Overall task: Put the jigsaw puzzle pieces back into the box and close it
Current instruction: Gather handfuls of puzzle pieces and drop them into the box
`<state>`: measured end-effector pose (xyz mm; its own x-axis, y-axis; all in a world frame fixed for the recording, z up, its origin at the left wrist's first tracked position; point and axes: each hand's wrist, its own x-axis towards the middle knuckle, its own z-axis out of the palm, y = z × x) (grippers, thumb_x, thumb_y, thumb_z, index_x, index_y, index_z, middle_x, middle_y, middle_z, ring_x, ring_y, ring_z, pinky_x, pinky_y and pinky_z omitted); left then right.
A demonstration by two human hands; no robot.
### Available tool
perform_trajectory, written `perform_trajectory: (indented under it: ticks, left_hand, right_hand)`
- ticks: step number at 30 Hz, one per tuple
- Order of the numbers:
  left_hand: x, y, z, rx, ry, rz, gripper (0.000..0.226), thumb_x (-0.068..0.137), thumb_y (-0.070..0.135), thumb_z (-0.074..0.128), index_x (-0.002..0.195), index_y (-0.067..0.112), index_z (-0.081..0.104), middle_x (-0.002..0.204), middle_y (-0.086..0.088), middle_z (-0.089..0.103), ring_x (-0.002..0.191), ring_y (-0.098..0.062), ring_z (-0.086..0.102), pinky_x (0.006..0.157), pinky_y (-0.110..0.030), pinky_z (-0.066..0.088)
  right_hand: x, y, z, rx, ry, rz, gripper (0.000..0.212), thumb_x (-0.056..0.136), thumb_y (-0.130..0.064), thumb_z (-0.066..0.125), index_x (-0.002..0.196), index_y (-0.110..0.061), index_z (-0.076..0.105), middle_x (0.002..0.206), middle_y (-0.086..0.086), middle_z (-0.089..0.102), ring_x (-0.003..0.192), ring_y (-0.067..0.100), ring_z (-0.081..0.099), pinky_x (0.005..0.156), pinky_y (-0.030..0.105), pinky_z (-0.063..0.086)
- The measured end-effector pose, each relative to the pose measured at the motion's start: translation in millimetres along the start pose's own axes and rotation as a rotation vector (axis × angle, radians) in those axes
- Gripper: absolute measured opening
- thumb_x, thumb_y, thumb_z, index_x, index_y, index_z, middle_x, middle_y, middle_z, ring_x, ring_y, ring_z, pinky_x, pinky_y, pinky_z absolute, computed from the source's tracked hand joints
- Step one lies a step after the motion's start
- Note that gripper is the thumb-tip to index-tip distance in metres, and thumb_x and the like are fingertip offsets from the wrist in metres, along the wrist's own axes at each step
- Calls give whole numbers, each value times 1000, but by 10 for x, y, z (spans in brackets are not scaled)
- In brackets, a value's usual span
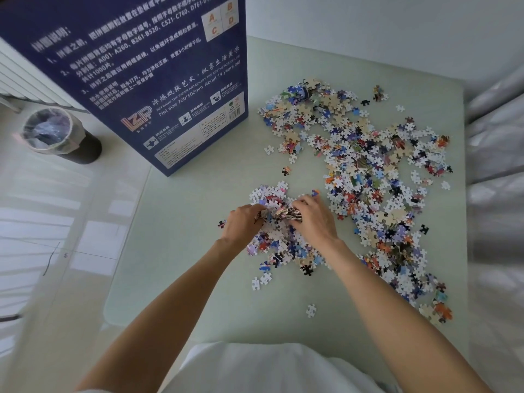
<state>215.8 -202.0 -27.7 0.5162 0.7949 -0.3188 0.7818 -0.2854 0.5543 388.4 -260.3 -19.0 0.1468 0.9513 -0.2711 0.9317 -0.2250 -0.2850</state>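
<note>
— Left hand (244,221) and right hand (311,219), what do they do now?

— Both are curled around one bunch of pieces (279,214), which they squeeze between them, just above the small pile (279,236) near the middle of the table (181,251). The fingers are bent inward, so neither hand is wide.

— Going from left to right, what do you see?

— Off the table's left edge a bin (56,134) stands on the floor. At the far left corner the box (136,75) stands upright, dark blue with printed text. I cannot tell if its top is open, because it goes out of view. Then comes the small pile under the hands, and along the right edge one long big pile (377,177), from the far corner to the near corner.

— How far is the task?

— I judge it is early or in the middle. Most pieces lie loose on the table, and the box is not yet closed, as far as I can judge.

— And the counts?

— One box, one bin, two hands, two piles. The pieces are some hundreds; too many to count exactly.
</note>
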Motion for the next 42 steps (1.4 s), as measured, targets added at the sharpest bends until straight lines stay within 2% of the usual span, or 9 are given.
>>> perform_trajectory:
  ticks: [8,17,20,27,30,34,36,38,42]
  left_hand:
    - [34,-120,-97,6,6,-27,21,88,19,64,106,9,67,98,-8,68,83,-22,64,76,-26,49]
    - [-63,-109,-313,-17,62,-38,13,87,23,64,93,12,70,79,-3,71,66,-17,64,61,-23,44]
    - [-149,-58,-468,-42,130,51,14,86,25,66,91,13,71,76,0,72,65,-16,66,63,-30,53]
    - [-366,400,-1377,-94,452,329,16,82,15,70,97,11,72,86,3,73,73,-5,66,71,-18,53]
    - [-396,566,-1918,-71,617,411,17,81,15,70,98,10,72,88,2,72,75,-4,66,74,-16,54]
    - [-370,770,-2654,-12,815,466,21,86,19,65,104,10,70,92,1,71,79,-3,64,74,-4,48]
    - [-350,838,-2999,-2,940,465,22,86,19,64,105,10,70,91,4,68,79,0,61,75,2,42]
    - [-295,840,-3291,15,1056,431,21,87,20,65,105,10,70,91,6,67,78,0,59,76,4,39]
    - [-120,732,-3602,125,1100,356,20,85,19,66,103,10,71,91,-4,73,75,-7,62,76,2,35]
  right_hand:
    - [-17,39,-159,114,-1,44,40,82,-39,67,111,-14,59,96,2,67,82,18,64,66,31,54]
    - [-134,50,-330,208,-27,151,46,84,-41,65,119,-13,58,103,7,68,93,25,64,74,33,52]
    - [-204,-15,-497,267,-18,148,46,85,-38,65,121,-10,57,110,8,67,99,25,63,78,28,47]
    - [-297,-231,-1126,432,15,68,61,81,-40,67,127,-2,52,113,15,65,79,29,65,77,34,50]
    - [-260,-347,-1444,547,46,14,58,80,-35,69,128,-7,52,114,1,62,60,15,67,64,17,52]
    - [-130,-617,-1976,730,72,-94,45,79,-23,71,117,-28,48,84,-17,60,46,1,62,44,6,41]
    - [-20,-769,-2242,789,100,-158,38,78,-21,73,105,-34,49,81,-23,56,47,5,63,47,7,43]
    - [115,-910,-2459,822,122,-231,25,77,-22,74,91,-32,57,81,-13,66,52,10,65,52,13,49]
    - [449,-1177,-2791,783,160,-336,26,78,-22,73,101,-22,61,91,-11,66,78,14,68,61,32,59]
